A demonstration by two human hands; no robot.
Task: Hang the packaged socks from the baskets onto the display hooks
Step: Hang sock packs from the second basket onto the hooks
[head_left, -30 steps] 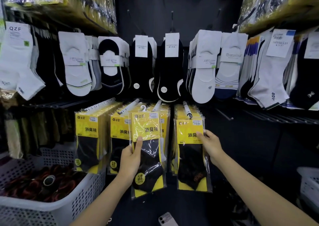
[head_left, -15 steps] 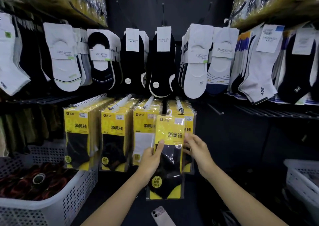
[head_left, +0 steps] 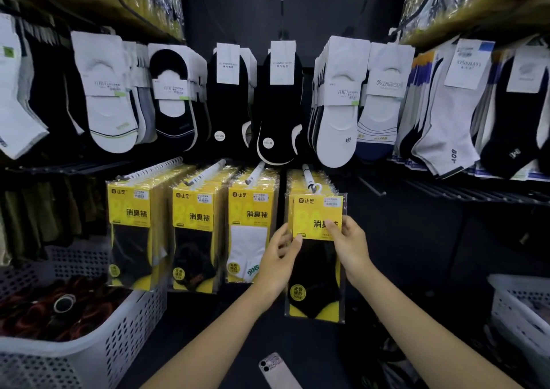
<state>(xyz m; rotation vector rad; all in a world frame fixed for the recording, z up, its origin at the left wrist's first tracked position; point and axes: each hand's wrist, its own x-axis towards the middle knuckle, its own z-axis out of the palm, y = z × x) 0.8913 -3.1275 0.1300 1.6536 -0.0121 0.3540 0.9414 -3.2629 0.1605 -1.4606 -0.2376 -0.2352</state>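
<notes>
Yellow-carded sock pack is held by its side edges — pinched by the left hand, grasped by the right hand — its hanger at the rightmost lower hook tip.

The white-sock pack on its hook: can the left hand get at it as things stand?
Probably yes: the white-sock pack hangs right beside the left hand, nothing between them, but that hand must first release the black-sock pack it pinches.

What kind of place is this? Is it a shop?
Probably a sock shop: labelled socks hang in rows up top, yellow sock packs fill the hooks below, and a white basket stands to the left.
</notes>
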